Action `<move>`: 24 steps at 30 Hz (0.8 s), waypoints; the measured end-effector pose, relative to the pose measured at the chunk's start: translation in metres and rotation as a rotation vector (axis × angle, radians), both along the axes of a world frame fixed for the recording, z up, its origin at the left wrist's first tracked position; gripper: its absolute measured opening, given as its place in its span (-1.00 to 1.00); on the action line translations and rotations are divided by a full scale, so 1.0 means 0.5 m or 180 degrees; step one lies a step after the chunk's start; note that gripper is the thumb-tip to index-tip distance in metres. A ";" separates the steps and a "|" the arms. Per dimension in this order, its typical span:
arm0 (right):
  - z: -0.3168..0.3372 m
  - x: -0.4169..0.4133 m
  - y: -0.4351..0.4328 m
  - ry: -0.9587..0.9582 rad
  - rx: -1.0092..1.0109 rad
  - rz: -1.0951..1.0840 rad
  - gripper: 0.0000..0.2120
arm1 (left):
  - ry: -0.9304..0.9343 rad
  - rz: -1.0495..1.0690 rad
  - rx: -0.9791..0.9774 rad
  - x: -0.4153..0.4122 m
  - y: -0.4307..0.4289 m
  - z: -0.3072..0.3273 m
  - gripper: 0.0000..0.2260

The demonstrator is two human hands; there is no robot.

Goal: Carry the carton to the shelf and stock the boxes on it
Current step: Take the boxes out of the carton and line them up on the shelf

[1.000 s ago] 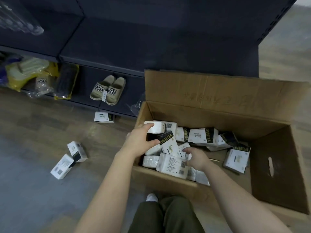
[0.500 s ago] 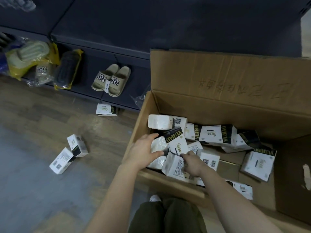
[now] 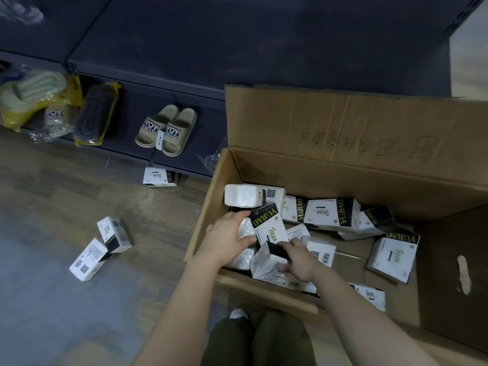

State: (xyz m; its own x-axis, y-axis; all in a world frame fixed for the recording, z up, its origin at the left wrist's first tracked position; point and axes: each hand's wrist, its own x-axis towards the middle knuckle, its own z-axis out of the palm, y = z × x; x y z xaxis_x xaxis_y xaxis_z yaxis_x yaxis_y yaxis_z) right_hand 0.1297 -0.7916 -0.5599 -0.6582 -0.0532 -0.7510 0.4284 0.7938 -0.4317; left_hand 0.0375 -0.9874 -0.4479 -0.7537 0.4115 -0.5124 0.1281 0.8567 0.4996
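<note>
The open carton (image 3: 343, 133) sits on a wooden floor (image 3: 66, 186) before the dark shelf (image 3: 211, 48) and holds perhaps a dozen boxes (image 3: 330, 215), the pile hiding some. The left hand (image 3: 228, 235) curls round a white pack (image 3: 244, 225); the right hand (image 3: 299, 262) grips one box (image 3: 265, 266). Three loose boxes (image 3: 113, 235) lie on the floor, and one slipper pair (image 3: 166, 130) is on the shelf.

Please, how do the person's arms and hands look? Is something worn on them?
The left hand and the right hand are bare: no gloves, rings or watch visible. The forearms are bare too; no sleeve shows. Below are dark olive trousers and a white shoe tip.
</note>
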 end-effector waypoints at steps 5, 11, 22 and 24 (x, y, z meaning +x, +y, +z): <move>0.101 0.002 0.021 0.0296 -0.0204 -0.0384 -0.35 | -0.0033 -0.0010 0.0034 0.003 0.009 0.079 -0.39; 0.317 -0.031 0.068 0.0588 -0.0372 -0.0625 -0.37 | -0.0027 -0.0103 0.0157 -0.001 0.042 0.240 -0.36; 0.724 -0.081 0.138 0.0971 -0.1010 -0.1011 -0.40 | -0.0124 0.0036 0.0817 -0.036 0.111 0.508 0.12; 0.774 -0.082 0.147 0.1099 -0.1169 -0.1113 -0.41 | -0.0236 0.0043 0.1008 -0.039 0.122 0.546 0.17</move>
State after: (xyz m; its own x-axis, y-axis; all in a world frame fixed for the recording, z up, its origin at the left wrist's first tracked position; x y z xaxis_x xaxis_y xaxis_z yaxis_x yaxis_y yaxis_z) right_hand 0.0889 -0.7183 -0.1727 -0.8854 -0.0051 -0.4649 0.4233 0.4045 -0.8107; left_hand 0.0180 -0.9265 -0.1748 -0.7256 0.5496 -0.4142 0.0712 0.6586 0.7491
